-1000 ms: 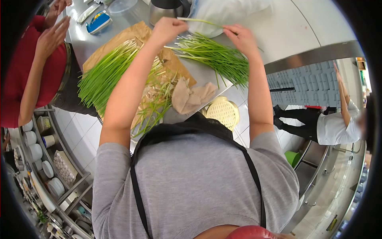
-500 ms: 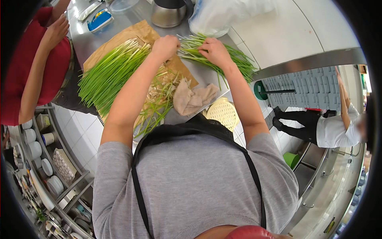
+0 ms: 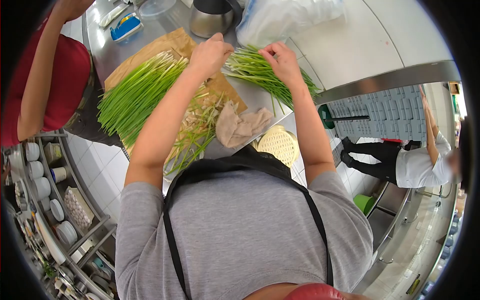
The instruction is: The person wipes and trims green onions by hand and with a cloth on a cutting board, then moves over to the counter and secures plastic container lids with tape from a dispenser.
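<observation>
Across the upper middle of the view stretches a metal surface (image 3: pixel 252 95), with large white tiles (image 3: pixel 385 30) to its right. At its left edge stands a person in a red shirt (image 3: pixel 62 75); well apart on the right is a person in white (image 3: pixel 422 160). Brown paper (image 3: pixel 170 42) covers part of the metal, and on it lies the bigger bundle of green stalks (image 3: pixel 132 97), pale ends pointing away from the wearer. A clouded plastic bag (image 3: pixel 287 20) sits beyond the smaller bunch of stalks (image 3: pixel 265 71), which rests just right of the paper with its pale ends toward the left hand. Loose trimmings (image 3: pixel 192 137) are strewn over the paper's near part, beside a crumpled beige cloth (image 3: pixel 242 125). A steel jug (image 3: pixel 206 24) stands just past the left hand (image 3: pixel 210 56), whose fingers are curled near those pale ends; the right hand (image 3: pixel 281 61) is over the smaller bunch, thumb and fingers bent. Whether either grips a stalk, I cannot tell. Smallest is a blue item (image 3: pixel 126 27) at upper left.
</observation>
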`<state>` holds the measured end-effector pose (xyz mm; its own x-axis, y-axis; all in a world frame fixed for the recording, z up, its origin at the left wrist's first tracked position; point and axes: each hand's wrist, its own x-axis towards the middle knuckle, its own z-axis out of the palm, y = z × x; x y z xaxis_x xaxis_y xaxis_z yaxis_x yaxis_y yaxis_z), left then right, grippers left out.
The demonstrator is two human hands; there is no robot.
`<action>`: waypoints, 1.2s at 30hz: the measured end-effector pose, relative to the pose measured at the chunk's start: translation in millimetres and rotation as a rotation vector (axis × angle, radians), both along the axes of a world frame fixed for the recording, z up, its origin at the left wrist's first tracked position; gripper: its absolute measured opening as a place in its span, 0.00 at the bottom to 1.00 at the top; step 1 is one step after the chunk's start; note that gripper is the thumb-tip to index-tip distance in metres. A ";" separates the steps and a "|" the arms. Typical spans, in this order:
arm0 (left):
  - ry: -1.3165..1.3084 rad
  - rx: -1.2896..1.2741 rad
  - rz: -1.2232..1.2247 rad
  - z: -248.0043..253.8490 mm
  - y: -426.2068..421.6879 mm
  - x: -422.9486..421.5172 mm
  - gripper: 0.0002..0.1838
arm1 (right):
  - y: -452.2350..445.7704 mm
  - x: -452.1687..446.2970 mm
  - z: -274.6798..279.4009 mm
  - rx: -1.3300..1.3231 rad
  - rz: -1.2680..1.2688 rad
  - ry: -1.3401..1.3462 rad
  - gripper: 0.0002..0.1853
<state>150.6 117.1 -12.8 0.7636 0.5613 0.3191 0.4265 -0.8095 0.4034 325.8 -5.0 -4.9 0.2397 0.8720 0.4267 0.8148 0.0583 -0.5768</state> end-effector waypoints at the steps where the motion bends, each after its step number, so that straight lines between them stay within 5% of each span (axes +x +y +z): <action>1: -0.071 0.036 -0.016 5.0 -2.3 -1.1 0.06 | 0.0 -1.4 0.0 0.012 0.030 -0.030 0.07; 6: -0.443 0.164 -0.080 14.7 1.4 -3.0 0.06 | -2.1 -3.7 -0.9 -0.118 0.083 0.102 0.08; 9: -0.415 0.119 -0.075 31.4 5.5 -11.4 0.07 | 3.4 -3.3 6.0 -0.140 0.021 0.245 0.08; 12: -0.407 -0.260 -0.028 57.4 1.7 -24.9 0.07 | 12.2 -7.8 11.6 0.161 0.099 0.235 0.08; 18: -0.561 -0.623 -0.052 85.5 5.8 -50.8 0.09 | 6.9 -41.4 40.4 0.222 0.194 0.299 0.07; 21: -0.608 -0.673 -0.055 91.4 1.6 -57.2 0.10 | 5.1 -56.6 43.7 0.179 0.229 0.565 0.05; 24: -0.748 -0.634 -0.045 93.6 -4.2 -57.2 0.12 | -1.9 -68.4 50.9 0.108 0.201 0.717 0.04; 28: -1.292 -0.739 0.122 101.7 -5.2 -57.7 0.06 | -10.2 -53.0 65.5 0.202 0.095 0.768 0.03; 30: -1.088 -0.674 0.017 84.4 -0.5 -79.8 0.09 | -15.6 -29.4 78.5 0.347 0.129 0.669 0.04; 33: -0.851 -0.690 0.036 72.0 -8.0 -102.6 0.10 | -24.9 3.3 82.6 0.217 0.119 0.433 0.05; 36: -0.755 -0.731 0.124 62.2 -20.2 -113.0 0.11 | -21.4 34.4 59.7 0.075 0.159 -0.088 0.06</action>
